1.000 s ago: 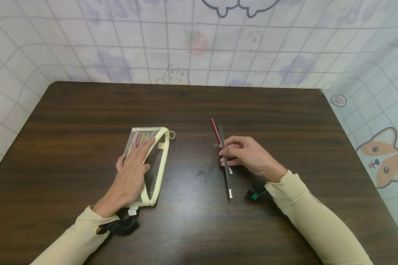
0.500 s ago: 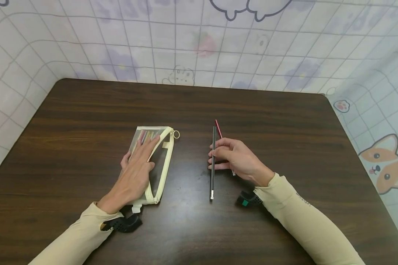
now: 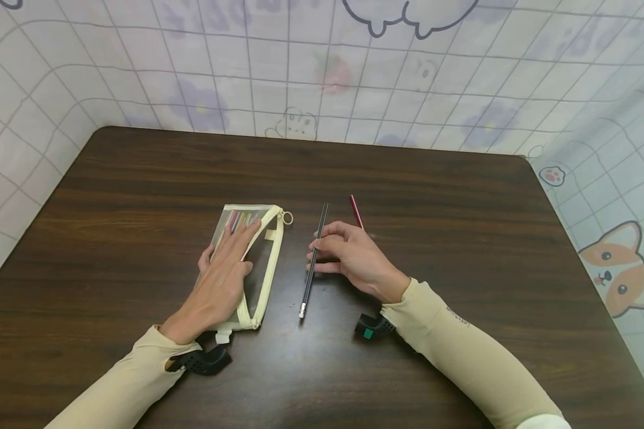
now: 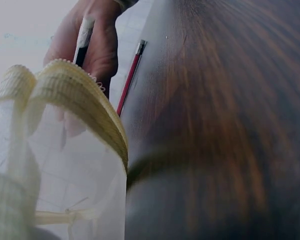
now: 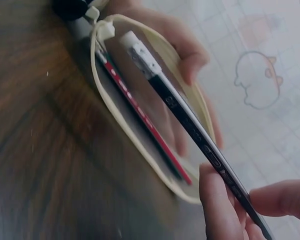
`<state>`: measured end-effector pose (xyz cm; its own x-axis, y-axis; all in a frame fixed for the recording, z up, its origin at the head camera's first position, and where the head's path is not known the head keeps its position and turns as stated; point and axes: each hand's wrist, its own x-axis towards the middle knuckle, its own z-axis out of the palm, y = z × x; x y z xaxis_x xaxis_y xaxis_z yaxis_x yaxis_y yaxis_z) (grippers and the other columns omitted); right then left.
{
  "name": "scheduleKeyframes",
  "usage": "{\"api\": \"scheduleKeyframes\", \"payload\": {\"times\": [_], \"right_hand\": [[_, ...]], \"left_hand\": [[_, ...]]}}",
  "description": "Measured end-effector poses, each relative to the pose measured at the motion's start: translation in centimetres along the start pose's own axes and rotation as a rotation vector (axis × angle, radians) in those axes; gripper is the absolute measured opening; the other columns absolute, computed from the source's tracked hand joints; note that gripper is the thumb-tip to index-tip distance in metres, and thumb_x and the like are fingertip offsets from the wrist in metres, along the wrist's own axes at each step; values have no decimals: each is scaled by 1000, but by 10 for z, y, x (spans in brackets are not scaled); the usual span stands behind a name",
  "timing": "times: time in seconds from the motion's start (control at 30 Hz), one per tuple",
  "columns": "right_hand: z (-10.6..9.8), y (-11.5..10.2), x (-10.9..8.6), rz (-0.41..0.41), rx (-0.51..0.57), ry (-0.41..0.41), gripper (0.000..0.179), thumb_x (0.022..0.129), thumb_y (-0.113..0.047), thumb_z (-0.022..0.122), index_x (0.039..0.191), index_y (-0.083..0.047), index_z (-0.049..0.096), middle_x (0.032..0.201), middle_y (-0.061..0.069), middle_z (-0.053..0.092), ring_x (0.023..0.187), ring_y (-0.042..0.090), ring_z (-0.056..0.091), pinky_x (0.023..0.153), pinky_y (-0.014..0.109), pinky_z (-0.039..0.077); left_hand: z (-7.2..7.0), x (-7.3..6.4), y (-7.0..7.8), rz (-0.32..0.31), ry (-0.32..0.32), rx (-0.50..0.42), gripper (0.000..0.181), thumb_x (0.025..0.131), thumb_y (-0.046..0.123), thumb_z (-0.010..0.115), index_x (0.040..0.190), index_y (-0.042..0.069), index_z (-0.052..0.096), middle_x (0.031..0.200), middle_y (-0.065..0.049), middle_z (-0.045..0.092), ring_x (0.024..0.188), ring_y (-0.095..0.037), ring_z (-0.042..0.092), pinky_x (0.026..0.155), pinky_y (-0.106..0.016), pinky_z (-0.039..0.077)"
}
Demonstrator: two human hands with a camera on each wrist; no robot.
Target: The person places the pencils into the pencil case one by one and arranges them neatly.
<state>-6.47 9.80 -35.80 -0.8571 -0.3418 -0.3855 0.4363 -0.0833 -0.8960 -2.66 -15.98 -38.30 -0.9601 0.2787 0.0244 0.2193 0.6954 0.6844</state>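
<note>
A clear pencil pouch (image 3: 267,277) with cream zipper edging lies unzipped on the dark table, its mouth gaping towards the right. My left hand (image 3: 220,283) rests on it with the fingers stretched out. Inside the pouch, the right wrist view shows a red pencil (image 5: 140,115); several coloured sticks (image 3: 237,219) show through its far end. Between thumb and fingers my right hand (image 3: 356,259) pinches a black pencil (image 3: 312,271), its white eraser end towards me. That pencil is held just right of the pouch, apart from it. Another red pencil (image 3: 356,210) lies on the table, partly hidden behind my right hand.
The dark wooden table (image 3: 451,226) extends to both sides of the hands. A patterned white curtain (image 3: 236,71) hangs behind it and along the sides. A ring pull (image 3: 287,218) sticks out from the pouch's far corner. Black wrist cameras (image 3: 201,361) sit below both hands.
My right hand has carried the black pencil left, away from the red pencil and closer to the pouch, and the pencil has tilted. The left hand stays on the pouch.
</note>
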Motion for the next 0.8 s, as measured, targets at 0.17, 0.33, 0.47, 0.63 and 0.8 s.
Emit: {"api": "scheduleKeyframes", "payload": {"times": [0.17,0.33,0.47,0.63,0.8], "right_hand": [[18,1,7,6,12,-3,12,99,-3,56,110,-2,51,108,15,66,99,26,75,89,39,62],[30,4,14,12,23,7,10,100,-3,55,108,-4,50,109,15,65,99,25,73,89,38,62],[38,6,21,7,29,14,10,101,-4,55,110,-3,50,106,11,64,101,21,69,93,40,62],[49,8,28,0,57,21,12,102,-2,55,112,-2,49,95,5,60,95,16,65,93,40,61],[59,12,32,10,75,25,14,102,-1,55,114,-2,49,97,6,62,88,15,64,88,35,62]], "left_hand": [[-1,0,0,-14,-5,12,69,101,14,35,167,31,20,174,-13,22,163,-42,10,119,-73,8],[-1,1,1,-19,-18,21,70,101,15,34,167,32,19,175,-12,20,163,-42,8,119,-74,7],[-2,2,2,-22,-27,26,70,101,15,34,167,32,18,175,-11,20,163,-42,8,119,-74,7],[-2,2,1,-25,-32,31,70,101,15,34,167,32,18,175,-13,19,163,-43,8,120,-73,7],[-3,1,-1,-22,-35,24,70,101,15,33,167,32,18,175,-14,19,163,-43,7,119,-74,6]]}}
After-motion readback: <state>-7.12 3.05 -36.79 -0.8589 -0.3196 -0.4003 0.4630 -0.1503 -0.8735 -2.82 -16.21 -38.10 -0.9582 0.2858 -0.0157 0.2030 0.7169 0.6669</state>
